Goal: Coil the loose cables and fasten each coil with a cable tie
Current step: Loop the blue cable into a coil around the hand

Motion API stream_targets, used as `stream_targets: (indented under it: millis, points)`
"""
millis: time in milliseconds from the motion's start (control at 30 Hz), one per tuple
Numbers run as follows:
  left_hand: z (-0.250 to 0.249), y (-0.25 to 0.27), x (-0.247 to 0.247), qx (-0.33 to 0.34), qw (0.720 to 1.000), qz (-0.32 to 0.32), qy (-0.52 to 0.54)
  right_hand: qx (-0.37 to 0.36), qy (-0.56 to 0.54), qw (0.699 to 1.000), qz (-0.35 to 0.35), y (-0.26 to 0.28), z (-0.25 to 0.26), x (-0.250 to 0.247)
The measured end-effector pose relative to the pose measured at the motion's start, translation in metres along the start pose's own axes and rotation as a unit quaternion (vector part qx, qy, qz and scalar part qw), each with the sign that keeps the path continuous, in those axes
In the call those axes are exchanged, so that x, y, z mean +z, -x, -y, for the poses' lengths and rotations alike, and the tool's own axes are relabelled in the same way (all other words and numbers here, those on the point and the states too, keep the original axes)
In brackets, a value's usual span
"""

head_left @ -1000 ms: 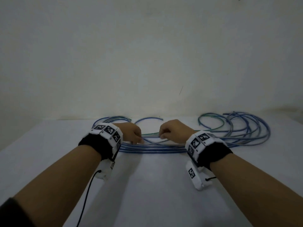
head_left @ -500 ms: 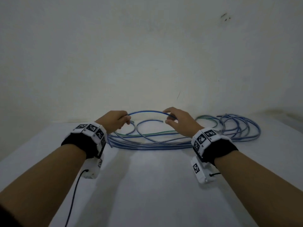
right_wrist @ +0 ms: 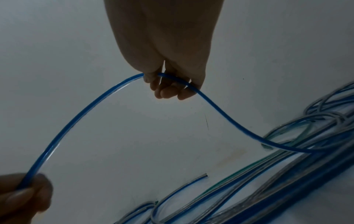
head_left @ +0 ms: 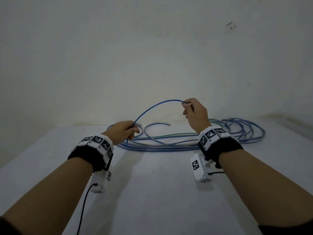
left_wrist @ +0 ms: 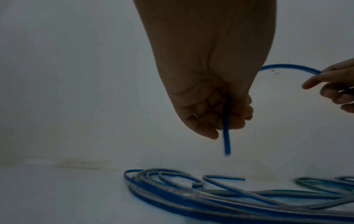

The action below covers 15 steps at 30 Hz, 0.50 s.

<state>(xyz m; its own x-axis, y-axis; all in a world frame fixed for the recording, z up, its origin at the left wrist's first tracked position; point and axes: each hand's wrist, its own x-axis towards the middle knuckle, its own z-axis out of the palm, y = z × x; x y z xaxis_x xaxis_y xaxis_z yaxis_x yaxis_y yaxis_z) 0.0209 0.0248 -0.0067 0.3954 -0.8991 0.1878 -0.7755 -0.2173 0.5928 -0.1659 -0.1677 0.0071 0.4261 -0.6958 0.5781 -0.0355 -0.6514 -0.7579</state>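
Note:
A blue cable (head_left: 153, 106) arches in the air between my two hands. My left hand (head_left: 124, 131) grips it near its free end, which hangs down below the fist (left_wrist: 227, 145). My right hand (head_left: 194, 111), raised higher, pinches the same cable (right_wrist: 80, 116) further along; from there it drops to the heap. The heap of loose blue, grey and green-striped cables (head_left: 186, 143) lies on the white table (head_left: 152, 192) near the wall, with more loops (head_left: 243, 131) at the right. No cable tie shows in any view.
A pale wall (head_left: 152, 56) rises right behind the cables. A cut cable end (right_wrist: 205, 175) lies on the table between the hands. A black cord (head_left: 83, 209) hangs from the left wrist camera. Bare table stretches in front of the heap.
Both hands left the heap on the table and lifted one blue cable. The right hand rose higher and moved right, and the arch between the hands grew taller.

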Motion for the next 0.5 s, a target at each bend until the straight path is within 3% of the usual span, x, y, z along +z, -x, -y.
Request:
stream_targets:
  millis: [200,333,500]
  points:
    - [0.016,0.012,-0.007,-0.061,0.983,0.044,0.167,0.022,-0.025,0.999,-0.014,-0.007,0.000,0.009]
    - [0.002,0.012,-0.012,-0.024,0.970,-0.004,0.241,0.021,-0.012,1.000,0.006,-0.009,0.000,0.016]
    - [-0.022,0.005,-0.009,0.026,0.962,-0.068,0.263,0.023,-0.002,0.996,0.088,-0.005,0.001,0.020]
